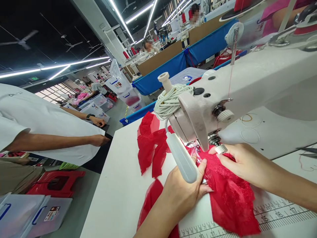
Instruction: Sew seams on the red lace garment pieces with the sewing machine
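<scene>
One red cloth [230, 195] | sheer, lacy, rumpled | right hand [241, 161]: grip pinching it | left hand [180, 188]: grip unclear

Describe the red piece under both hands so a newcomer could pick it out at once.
Find the large white sewing machine on the right and look just below its working end. There, the red lace piece spreads between the left hand and the right hand, down over the printed ruler marks. Unlike the red pieces farther left, it has both hands on it.

Your bare, slender-fingered left hand [180, 192] | your bare right hand [240, 162] | your bare forearms [279, 179], narrowing toward the wrists
</scene>
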Tool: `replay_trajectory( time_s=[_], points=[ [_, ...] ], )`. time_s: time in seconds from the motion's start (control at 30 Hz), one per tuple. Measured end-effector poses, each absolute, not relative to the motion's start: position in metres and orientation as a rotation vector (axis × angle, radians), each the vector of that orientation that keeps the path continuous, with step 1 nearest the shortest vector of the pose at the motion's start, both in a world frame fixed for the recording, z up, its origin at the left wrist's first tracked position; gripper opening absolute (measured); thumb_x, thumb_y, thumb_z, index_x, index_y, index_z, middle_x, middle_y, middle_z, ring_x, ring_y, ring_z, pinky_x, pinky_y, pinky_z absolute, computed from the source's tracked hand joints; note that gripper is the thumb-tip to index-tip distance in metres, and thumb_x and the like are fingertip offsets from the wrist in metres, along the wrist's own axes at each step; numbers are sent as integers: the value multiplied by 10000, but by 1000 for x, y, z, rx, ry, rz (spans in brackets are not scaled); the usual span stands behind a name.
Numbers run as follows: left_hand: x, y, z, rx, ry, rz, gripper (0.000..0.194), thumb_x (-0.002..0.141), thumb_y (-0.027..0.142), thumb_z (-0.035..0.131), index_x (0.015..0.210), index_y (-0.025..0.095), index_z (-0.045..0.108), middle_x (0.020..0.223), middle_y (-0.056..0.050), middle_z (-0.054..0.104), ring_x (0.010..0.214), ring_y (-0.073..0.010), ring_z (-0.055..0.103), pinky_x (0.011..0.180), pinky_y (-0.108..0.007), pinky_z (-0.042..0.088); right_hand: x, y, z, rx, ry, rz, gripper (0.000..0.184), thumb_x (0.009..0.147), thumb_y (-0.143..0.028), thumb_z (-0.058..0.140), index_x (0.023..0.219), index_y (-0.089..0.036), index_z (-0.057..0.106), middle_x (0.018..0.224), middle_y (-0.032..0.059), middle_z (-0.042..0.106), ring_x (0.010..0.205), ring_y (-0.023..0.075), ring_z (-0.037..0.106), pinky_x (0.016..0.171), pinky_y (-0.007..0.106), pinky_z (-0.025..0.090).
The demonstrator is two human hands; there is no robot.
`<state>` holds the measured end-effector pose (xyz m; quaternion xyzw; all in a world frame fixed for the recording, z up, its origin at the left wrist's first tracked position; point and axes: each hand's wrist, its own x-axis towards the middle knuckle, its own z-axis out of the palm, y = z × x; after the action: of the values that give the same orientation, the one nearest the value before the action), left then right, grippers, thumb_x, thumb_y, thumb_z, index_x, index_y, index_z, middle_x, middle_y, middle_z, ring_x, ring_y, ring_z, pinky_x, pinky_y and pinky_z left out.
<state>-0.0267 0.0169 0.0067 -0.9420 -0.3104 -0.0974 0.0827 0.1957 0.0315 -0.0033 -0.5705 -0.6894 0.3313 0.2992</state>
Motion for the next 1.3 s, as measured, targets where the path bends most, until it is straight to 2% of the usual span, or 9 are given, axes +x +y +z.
replay_trajectory(
  time_s=[0.3,0.5,0.6,0.73,0.93,1.07,1.3],
  points=[
    [-26,17,5,-2810,-975,-271,591,995,530,381,1414,119,456,1312,-204,569,1154,-301,593,880,-448,585,197,30,0,-1524,-1832,888,232,789,-280,425,580,-220,345,481,-29,427,462,126,354,436,261,253],
    [-26,16,6,-2812,-990,-281,569,1004,514,376,1403,118,466,1222,-191,613,1104,-299,613,828,-429,601,196,30,1,-1513,-1793,886,237,784,-264,457,570,-223,365,473,-35,426,450,125,357,434,268,250],
    [-26,16,5,-2820,-997,-297,593,998,528,380,1416,112,447,1260,-194,591,1097,-285,617,822,-393,598,196,31,1,-1506,-1794,888,228,771,-260,453,564,-224,366,470,-37,430,451,124,356,436,269,256],
    [-28,18,3,-2817,-978,-286,590,999,525,377,1415,114,452,1318,-204,559,1096,-291,619,836,-407,591,195,32,1,-1520,-1792,872,214,770,-263,433,570,-224,367,470,-42,427,443,122,348,437,269,261],
    [-27,20,4,-2832,-992,-286,590,998,535,367,1399,112,462,1252,-194,598,1089,-295,614,845,-427,586,196,33,0,-1529,-1813,871,173,778,-252,424,609,-223,446,493,-40,459,465,127,389,458,265,290],
    [-28,21,3,-2840,-1005,-294,614,996,554,348,1397,104,465,1228,-191,608,1085,-296,611,851,-431,581,196,34,0,-1515,-1816,844,182,757,-233,436,579,-218,402,494,-34,467,468,126,399,459,265,287],
    [-28,23,2,-2840,-1052,-308,662,974,611,328,1403,131,483,1181,-165,638,1075,-296,614,852,-438,583,196,35,4,-1510,-1813,873,174,780,-218,442,664,-228,572,557,-26,599,499,146,517,475,268,351]
  ],
)
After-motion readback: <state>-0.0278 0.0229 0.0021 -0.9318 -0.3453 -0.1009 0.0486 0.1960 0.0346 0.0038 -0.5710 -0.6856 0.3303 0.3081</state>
